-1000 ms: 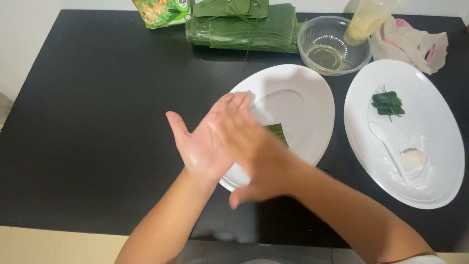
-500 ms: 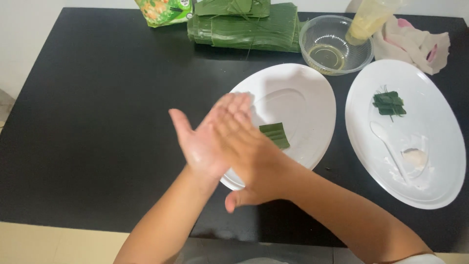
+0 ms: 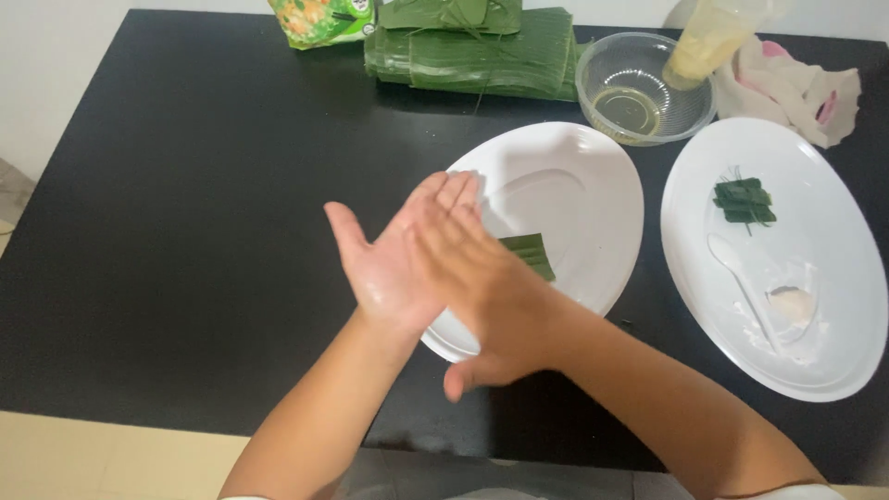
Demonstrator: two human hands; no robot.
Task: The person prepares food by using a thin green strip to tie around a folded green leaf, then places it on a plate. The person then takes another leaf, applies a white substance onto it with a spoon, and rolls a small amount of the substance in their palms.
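**Palms pressed together over plate**

Left hand (image 3: 394,264) open, palm up & shiny; right hand (image 3: 482,287) flat across it, fingers straight, nothing gripped. Just beyond, folded leaf piece (image 3: 530,255) on near white oval plate (image 3: 593,185). Right: 2nd plate (image 3: 833,250) w/ leaf bundle (image 3: 743,202), white spoon (image 3: 741,278). Far: glass bowl (image 3: 644,88), banana-leaf stack (image 3: 472,56) on black table (image 3: 167,231).

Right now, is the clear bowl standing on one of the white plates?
No, the clear bowl stands on the black table, behind both white plates.
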